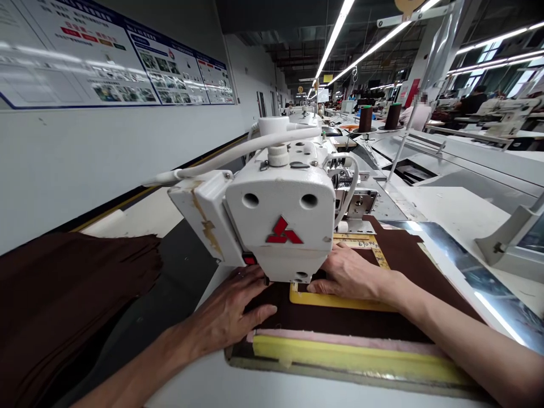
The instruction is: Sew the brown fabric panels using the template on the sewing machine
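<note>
My left hand [236, 309] lies flat on the dark brown fabric [284, 314], thumb stretched out to the right. Its fingertips reach under the white sewing machine head [280, 221] and are partly hidden. To the right of the head, my right hand [351, 275] rests on the fabric inside and over a yellow-edged frame [306, 298], with its thumb apart from the fingers. Some of its fingertips are hidden behind the head. Under the fabric is a clear template plate with a yellow strip [348, 354] along its near edge. The needle area is hidden.
A pile of brown fabric pieces [76, 294] lies at the left. A white hose [242, 150] crosses the machine's top. Brown thread cones [393, 116] stand behind at the right. A poster board [140, 62] hangs on the left wall, and a person [419, 113] is far back.
</note>
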`<state>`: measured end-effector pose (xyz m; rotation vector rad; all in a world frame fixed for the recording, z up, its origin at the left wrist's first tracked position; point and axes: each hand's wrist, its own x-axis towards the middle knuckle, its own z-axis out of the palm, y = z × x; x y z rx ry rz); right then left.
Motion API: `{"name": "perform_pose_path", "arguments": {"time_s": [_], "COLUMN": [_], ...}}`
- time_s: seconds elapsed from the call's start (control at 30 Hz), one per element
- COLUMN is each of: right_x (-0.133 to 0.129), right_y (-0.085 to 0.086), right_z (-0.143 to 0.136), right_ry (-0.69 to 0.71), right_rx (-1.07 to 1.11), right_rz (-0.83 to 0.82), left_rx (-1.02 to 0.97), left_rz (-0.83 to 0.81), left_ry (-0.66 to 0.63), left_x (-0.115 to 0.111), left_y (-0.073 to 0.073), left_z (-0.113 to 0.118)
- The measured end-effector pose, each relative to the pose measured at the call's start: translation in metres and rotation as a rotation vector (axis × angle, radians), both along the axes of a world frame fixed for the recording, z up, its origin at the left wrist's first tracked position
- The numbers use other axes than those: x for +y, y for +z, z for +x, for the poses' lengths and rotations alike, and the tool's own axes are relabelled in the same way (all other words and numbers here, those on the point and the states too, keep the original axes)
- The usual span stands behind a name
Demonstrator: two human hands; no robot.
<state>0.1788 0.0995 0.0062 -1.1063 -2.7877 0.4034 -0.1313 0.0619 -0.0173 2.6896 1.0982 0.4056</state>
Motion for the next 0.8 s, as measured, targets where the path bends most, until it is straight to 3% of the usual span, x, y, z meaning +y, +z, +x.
{"name": "perform_pose_path", "arguments": {"time_s": [0.8], "right_x": [0.013], "right_y": [-0.011], "right_z": [0.002], "right_ry": [0.017], "right_rx": [0.020], "right_rz": [0.061], "left_rx": [-0.009], "left_rz": [-0.017], "left_ry": [0.041], "left_x": [0.000], "left_y": [0.003], "left_z": [0.003]}}
